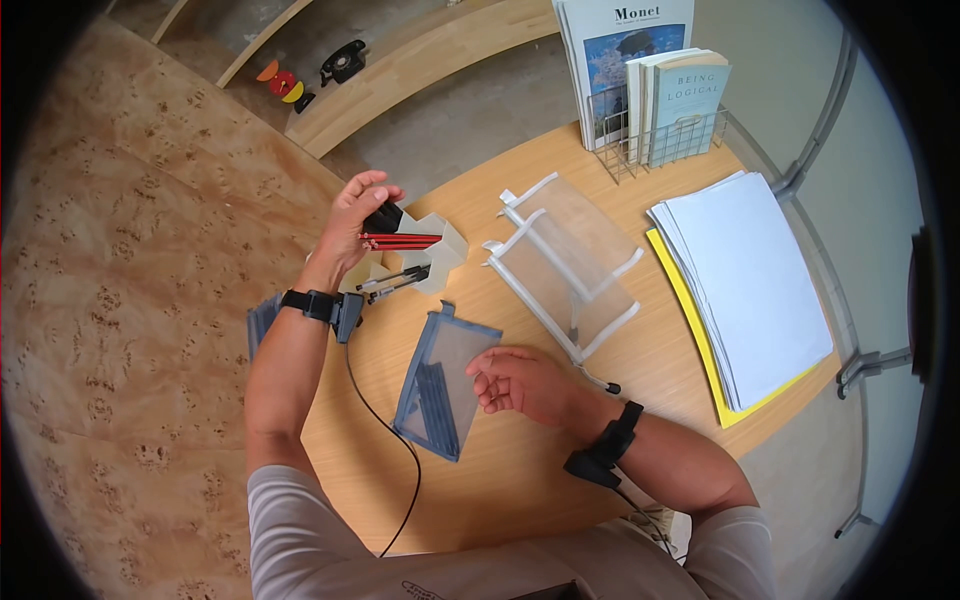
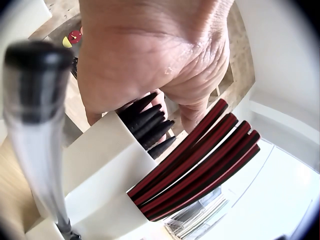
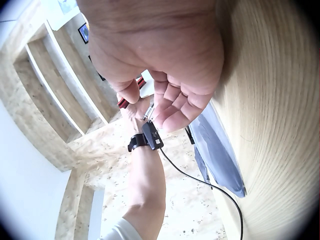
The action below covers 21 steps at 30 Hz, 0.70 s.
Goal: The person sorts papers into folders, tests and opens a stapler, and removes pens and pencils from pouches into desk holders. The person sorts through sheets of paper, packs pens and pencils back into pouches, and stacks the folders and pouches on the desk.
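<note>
A white pen holder stands at the table's left edge, with red-and-black striped pencils, black pointed pens and clear-barrelled pens in its compartments. Close by the black pens, my left hand has its fingers reaching past their tips, partly hidden in the left wrist view. Over the right edge of a grey mesh zip pouch, my right hand hovers with loosely bent fingers and nothing held. Dark blue-grey long things show through the pouch's mesh.
Two white-edged mesh pouches overlap mid-table. White paper lies on a yellow folder at right. Behind stands a wire rack of books. A cable trails from the left wrist camera.
</note>
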{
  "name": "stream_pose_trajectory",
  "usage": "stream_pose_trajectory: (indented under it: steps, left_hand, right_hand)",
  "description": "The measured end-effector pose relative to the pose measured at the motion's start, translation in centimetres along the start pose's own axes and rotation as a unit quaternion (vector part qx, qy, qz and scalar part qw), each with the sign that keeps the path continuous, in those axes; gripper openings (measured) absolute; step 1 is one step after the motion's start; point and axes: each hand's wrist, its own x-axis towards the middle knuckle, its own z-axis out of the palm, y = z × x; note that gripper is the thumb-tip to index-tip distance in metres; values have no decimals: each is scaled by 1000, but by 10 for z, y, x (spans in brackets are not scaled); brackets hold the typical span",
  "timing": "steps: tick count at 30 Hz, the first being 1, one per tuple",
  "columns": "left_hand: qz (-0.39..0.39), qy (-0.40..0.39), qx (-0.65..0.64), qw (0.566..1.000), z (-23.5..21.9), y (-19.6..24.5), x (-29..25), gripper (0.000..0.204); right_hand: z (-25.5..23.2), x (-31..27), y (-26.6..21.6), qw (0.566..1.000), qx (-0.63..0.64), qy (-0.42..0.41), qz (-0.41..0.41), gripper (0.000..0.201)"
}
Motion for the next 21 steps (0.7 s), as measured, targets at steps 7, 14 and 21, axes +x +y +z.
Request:
stream_pose_trajectory:
  steps: [7, 14, 21]
  left_hand:
    - [-2, 72, 48, 996, -22, 14, -5, 19]
    - [120, 225, 207, 944, -46, 61, -83, 12]
    - [-27, -25, 440, 897, 39, 6, -217, 13]
  right_hand:
    - [-1, 2, 2, 1000, -1, 2, 2, 22]
    - [-8, 8, 8, 999, -4, 31, -21, 26]
    - [-6, 7, 7, 997, -52, -2, -64, 30]
